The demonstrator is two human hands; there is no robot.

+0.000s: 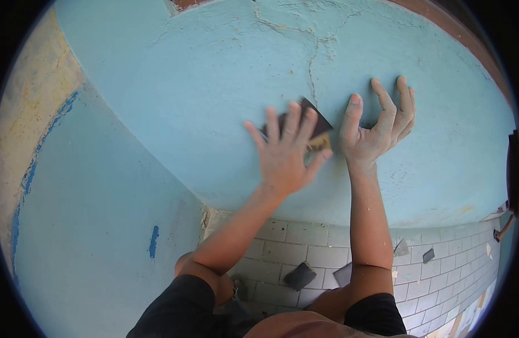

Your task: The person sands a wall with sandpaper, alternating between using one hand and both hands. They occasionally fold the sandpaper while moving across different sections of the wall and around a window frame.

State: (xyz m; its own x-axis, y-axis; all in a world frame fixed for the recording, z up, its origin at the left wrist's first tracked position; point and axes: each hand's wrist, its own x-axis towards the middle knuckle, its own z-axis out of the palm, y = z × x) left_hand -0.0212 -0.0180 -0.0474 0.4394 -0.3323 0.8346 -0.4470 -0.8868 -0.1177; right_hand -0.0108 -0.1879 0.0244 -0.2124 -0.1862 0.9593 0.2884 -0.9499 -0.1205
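My left hand (284,155) lies palm-down with spread fingers over a folded sheet of sandpaper (320,119), pressing it against the light blue wall (214,101). The sheet's dark side shows past the fingertips, and a tan underside with print shows near the thumb. Slight blur covers the fingers. Just right of the sheet, my right hand (377,124) rests at the wall with fingers apart and bent, coated in pale dust. Nothing shows in it. A crack (311,70) runs down the wall toward the sandpaper.
Below is a grey tiled floor (327,234) with dark sheet pieces (300,276) and a smaller scrap (428,256) lying on it. Another blue wall (101,208) with chipped paint meets this one at a corner on the left. A dark object (514,172) stands at the right edge.
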